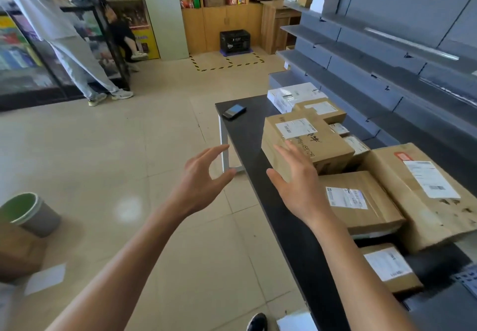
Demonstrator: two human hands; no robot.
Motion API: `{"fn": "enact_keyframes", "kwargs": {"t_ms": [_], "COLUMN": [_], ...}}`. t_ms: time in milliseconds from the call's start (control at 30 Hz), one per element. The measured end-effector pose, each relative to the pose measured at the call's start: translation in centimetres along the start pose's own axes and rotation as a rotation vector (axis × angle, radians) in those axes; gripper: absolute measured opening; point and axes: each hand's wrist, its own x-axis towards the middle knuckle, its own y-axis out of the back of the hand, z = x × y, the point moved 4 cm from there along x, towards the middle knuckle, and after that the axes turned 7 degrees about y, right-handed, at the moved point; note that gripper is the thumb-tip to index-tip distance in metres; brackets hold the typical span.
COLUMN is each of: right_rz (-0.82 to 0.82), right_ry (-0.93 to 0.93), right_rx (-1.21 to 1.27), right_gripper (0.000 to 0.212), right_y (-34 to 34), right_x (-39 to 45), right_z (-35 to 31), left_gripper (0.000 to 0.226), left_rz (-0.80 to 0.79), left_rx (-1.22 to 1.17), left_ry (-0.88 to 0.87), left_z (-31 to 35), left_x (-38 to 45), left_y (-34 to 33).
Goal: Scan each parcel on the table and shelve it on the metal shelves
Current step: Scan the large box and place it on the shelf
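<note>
On table (258,134) | cardboard parcel (309,144) | beyond right hand (296,183) fingertips, contact unclear

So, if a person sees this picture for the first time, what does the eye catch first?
First, the two open hands, left hand and right hand, reaching toward a cardboard box on the black table. Then the other labelled parcels crowding that table, beside nearly bare grey metal shelves.

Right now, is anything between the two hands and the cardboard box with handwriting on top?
Nothing visible. The right hand is already at the near side of the handwritten box; the left hand reaches through open air.
</note>
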Motion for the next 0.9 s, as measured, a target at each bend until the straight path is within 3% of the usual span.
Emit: {"fn": "enact_keyframes", "kwargs": {"t_ms": [467, 900], "right_rz": [-0.102, -0.099], "right_ry": [0.065, -0.002], "right_rx": [-0.032, 0.016], "right_gripper": [0.056, 0.058], "right_y": [-3.5, -12.9], "right_x": [15.4, 31.7], "right_z": [5.4, 6.2], "left_gripper": [0.058, 0.055], "left_rz": [0.096, 0.092], "left_rx": [-0.006, -0.065], "left_ry": [0.041, 0.080], "left_z": [-1.8, -11.2], "left_x": [14.2, 31.9], "left_y": [-0.7, 3.7]}}
